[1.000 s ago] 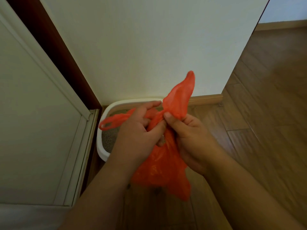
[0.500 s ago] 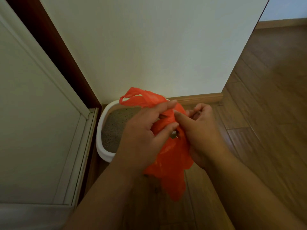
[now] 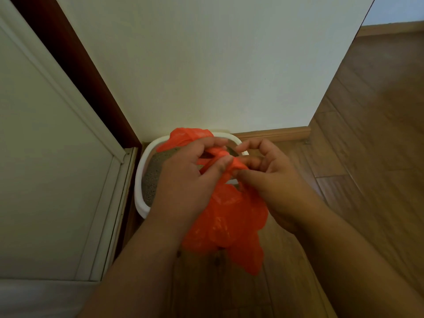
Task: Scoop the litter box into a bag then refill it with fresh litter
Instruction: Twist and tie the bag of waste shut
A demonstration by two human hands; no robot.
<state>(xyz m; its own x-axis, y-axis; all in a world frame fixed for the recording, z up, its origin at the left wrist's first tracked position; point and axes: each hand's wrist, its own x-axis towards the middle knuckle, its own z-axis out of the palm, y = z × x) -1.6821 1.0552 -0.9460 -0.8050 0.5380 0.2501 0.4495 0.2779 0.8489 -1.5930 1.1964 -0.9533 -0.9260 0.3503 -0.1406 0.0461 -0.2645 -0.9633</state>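
Observation:
An orange plastic bag [image 3: 227, 223] hangs in the air between my hands, its body bulging below them. My left hand [image 3: 185, 180] grips one twisted handle, whose loose end [image 3: 188, 135] sticks up behind my fingers. My right hand [image 3: 273, 180] pinches the other twisted handle where the two strands cross. Under and behind the bag a white litter box [image 3: 139, 180] sits on the floor in the corner, with grey litter [image 3: 152, 175] showing in its left part. My hands and the bag hide the rest of the box.
A pale wall [image 3: 206, 65] rises straight behind the box, with a wooden skirting board [image 3: 275, 134] at its foot. A white door with a dark red frame [image 3: 75, 65] stands at the left. Wooden floor [image 3: 367, 157] stretches to the right and towards me.
The bag's long handle that stood up has been pulled down and crossed over the other one. Both hands have closed in on the twisted strands, and the loose end now lies behind my left fingers.

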